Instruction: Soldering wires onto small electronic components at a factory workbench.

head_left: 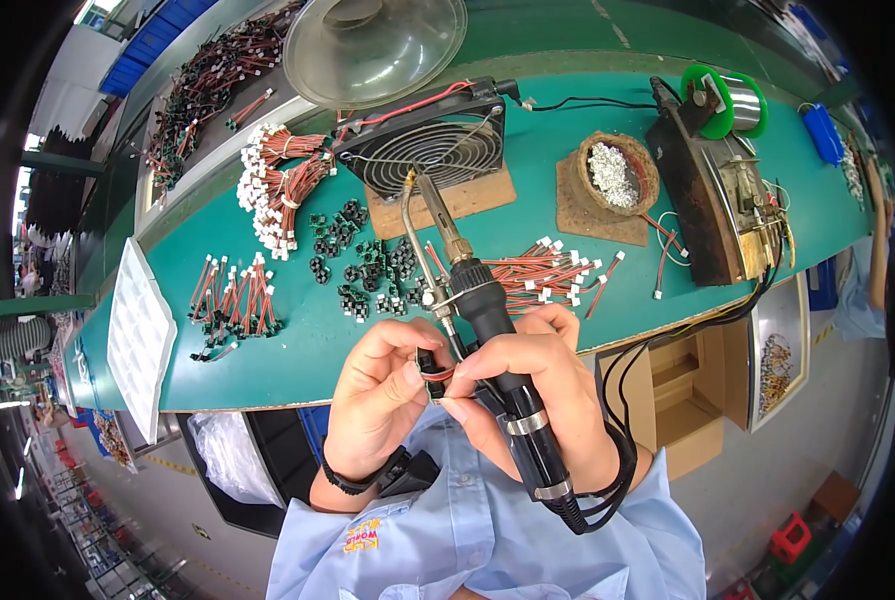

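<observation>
Close to my chest, my left hand (373, 405) pinches a small black component (429, 362) with a short red wire between thumb and fingers. My right hand (553, 395) is wrapped round a black soldering iron (483, 305), whose tip points away from me toward the fan. A thin metal solder feed tube (410, 225) runs along the iron. Thumb and forefinger of the right hand also reach the component's right side, partly hiding it. Just beyond my hands lie loose black parts (368, 262) and red-and-black wire leads (543, 275) with white connectors.
A black fan (423, 150) stands on a wooden board behind the iron's tip. Right of it are a bowl (651, 185) of small white pieces and a solder feeder (703, 200) with a green spool (695, 92). Wired parts (238, 300) and a white tray (138, 340) lie left.
</observation>
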A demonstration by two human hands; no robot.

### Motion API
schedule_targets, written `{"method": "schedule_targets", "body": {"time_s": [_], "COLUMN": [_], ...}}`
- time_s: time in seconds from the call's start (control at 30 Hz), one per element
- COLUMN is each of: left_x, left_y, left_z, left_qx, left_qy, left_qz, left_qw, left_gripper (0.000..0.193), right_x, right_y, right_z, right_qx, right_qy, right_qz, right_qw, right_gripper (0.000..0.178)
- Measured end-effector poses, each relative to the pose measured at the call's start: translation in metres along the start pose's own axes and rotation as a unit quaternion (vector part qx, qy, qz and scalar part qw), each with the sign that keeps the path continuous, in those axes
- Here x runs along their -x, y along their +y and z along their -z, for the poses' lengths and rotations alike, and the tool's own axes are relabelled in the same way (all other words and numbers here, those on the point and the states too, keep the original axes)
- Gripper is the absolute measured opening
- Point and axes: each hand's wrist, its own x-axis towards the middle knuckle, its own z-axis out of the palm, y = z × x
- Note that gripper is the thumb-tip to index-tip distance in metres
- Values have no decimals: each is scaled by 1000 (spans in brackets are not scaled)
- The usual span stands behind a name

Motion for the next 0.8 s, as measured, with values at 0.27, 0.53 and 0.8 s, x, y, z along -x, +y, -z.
{"method": "schedule_targets", "body": {"time_s": [0.27,0.53,0.8], "left_x": [-1,6,5], "left_y": [3,11,11], "left_z": [-5,-7,-18], "left_qx": [-75,-171,-155], "left_qy": [-4,27,15], "left_qz": [-47,-43,-59], "left_qw": [996,984,986], "left_gripper": [20,18,16], "right_x": [-1,0,6], "right_y": [2,6,3], "right_z": [4,8,3], "right_qx": [-1,-20,-49], "right_qy": [-12,-29,37], "right_qz": [-8,-20,-104], "right_qw": [1000,999,993], "right_gripper": [39,40,44]}}
